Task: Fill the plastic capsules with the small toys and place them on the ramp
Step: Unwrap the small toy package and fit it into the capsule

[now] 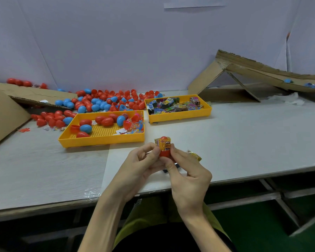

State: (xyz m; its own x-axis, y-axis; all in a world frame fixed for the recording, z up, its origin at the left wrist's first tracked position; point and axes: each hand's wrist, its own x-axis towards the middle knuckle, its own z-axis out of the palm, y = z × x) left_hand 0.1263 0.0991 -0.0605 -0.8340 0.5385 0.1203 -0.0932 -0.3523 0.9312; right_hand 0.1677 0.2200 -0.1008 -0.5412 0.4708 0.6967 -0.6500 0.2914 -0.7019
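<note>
Grey table (244, 135): both hands pinch red capsule (164, 154), yellow wrapper (164, 143) protruding.

A pale grey table (244, 142) carries a near yellow tray (102, 140) with a pegged floor. Just to the right of that tray and slightly further back sits a second yellow tray (180, 116). Behind the near tray and spilling round its left end lie loose capsules (102, 102), red and blue. Far to its right stands a cardboard ramp (244, 70), with crumpled clear plastic (293, 99) at its foot. To the tray's left leans a cardboard sheet (4, 113).
</note>
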